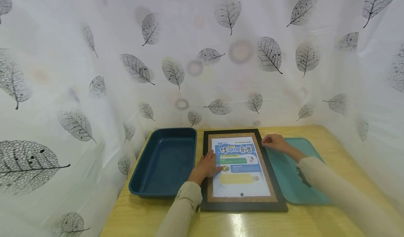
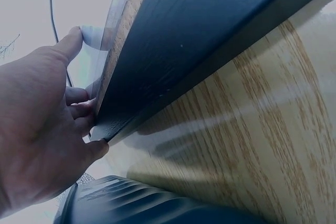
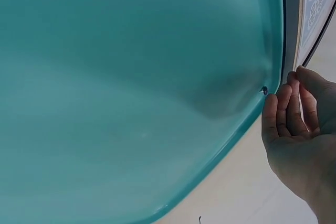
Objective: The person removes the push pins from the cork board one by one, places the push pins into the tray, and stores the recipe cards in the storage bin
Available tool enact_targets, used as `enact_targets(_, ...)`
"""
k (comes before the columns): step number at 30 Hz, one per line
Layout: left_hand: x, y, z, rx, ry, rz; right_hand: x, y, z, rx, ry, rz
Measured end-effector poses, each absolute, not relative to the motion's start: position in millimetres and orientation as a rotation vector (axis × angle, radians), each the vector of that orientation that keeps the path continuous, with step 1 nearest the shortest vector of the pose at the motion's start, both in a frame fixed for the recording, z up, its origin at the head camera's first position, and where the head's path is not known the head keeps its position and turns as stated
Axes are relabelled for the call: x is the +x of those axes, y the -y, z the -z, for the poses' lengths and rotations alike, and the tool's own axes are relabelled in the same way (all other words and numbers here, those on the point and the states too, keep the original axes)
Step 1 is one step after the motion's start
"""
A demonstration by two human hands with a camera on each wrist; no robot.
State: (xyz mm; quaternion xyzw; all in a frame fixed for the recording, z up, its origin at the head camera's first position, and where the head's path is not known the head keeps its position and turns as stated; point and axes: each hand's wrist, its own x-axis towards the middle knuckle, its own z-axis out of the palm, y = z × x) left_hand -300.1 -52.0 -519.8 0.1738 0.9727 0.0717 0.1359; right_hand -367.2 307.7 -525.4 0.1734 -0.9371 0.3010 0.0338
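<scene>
Steadying the poster (image 1: 244, 167) on the framed corkboard (image 1: 230, 199) with spread left hand (image 1: 206, 165), bunching right hand (image 1: 276, 142) alongside, not showing whether pinching anything; likely pinning, next calling for pressing top right.

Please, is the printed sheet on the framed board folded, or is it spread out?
Spread out: the printed sheet lies unfolded on the framed board, all four corners showing in the head view.

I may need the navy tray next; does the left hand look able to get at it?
Likely yes: the left hand rests on the left side of the framed board, beside the navy tray, and nothing visible stands between hand and tray.
</scene>
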Motion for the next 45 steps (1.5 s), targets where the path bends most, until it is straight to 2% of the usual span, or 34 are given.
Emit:
enact_targets(15,-300,54,521,0.515,-2.803,-0.246,-357,-330,541,0.488,2.956,-0.961)
enact_targets(45,-297,53,518,0.508,-2.811,-0.222,-346,-335,543,0.461,2.958,-0.899)
